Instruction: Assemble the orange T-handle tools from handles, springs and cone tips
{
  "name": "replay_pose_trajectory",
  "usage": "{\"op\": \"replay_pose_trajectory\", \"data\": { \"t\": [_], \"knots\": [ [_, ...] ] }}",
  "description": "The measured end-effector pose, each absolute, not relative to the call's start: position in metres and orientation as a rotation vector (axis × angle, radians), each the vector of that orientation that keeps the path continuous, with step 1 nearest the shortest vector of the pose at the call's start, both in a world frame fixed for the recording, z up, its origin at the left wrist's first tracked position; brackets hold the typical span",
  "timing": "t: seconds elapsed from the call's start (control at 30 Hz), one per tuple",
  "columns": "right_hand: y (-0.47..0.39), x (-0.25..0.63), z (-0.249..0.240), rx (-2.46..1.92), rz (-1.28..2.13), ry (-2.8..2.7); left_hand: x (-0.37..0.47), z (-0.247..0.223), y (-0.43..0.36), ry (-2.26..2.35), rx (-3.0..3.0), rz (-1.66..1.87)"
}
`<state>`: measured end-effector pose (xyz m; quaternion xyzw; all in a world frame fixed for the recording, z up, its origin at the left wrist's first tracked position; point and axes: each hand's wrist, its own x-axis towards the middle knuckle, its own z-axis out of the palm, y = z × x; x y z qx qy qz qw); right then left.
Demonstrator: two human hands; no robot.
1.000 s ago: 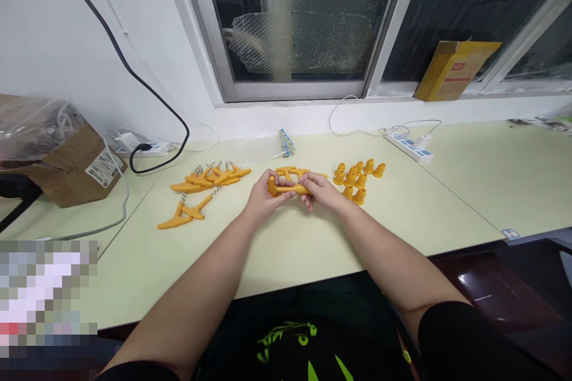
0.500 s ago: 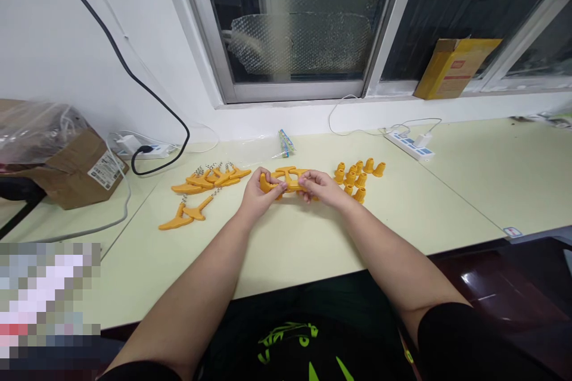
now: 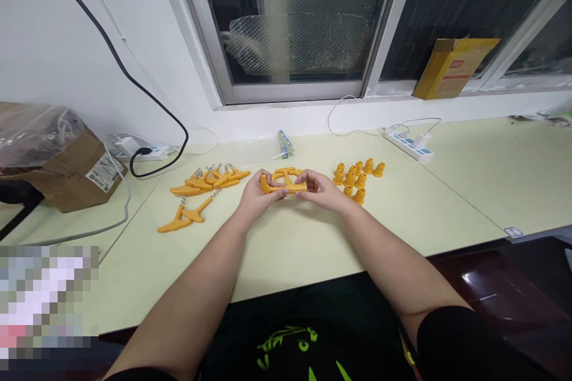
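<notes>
My left hand (image 3: 258, 196) is closed around the T-shaped handle end of a yellow piece (image 3: 292, 188), held level above the table. At its ribbed right end, the fingers of my right hand (image 3: 318, 189) pinch it. Other yellow T-shaped pieces (image 3: 286, 174) lie just behind my hands, partly hidden by them. To the left lies a pile of yellow handles with metal spirals (image 3: 212, 181), and two more (image 3: 194, 213) rest nearer the front. Several yellow ribbed caps (image 3: 350, 179) stand on the table right of my right hand.
On the pale table (image 3: 402, 208), a clear plastic bag (image 3: 254, 152) lies behind my hands. A power strip (image 3: 409, 145) is at the back right, another (image 3: 156, 152) at the back left beside a cardboard box (image 3: 71, 172). A yellow box (image 3: 456, 68) leans on the window.
My right-hand fingers have shifted slightly right along the held piece, and its ribbed end now shows. The pieces on the table have not moved.
</notes>
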<state>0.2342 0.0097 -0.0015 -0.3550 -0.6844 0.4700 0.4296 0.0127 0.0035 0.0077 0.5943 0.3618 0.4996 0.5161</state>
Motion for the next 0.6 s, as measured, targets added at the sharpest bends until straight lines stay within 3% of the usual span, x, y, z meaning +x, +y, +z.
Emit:
{"op": "replay_pose_trajectory", "data": {
  "t": [0.3, 0.6],
  "knots": [
    [0.013, 0.232, -0.004, -0.916, 1.680, -1.406, 0.012, 0.005, 0.005, 0.823, 1.464, 1.195],
    [0.004, 0.219, -0.004, -0.804, 1.534, -1.592, 0.016, 0.008, 0.010, 0.837, 1.092, 1.295]
  ]
}}
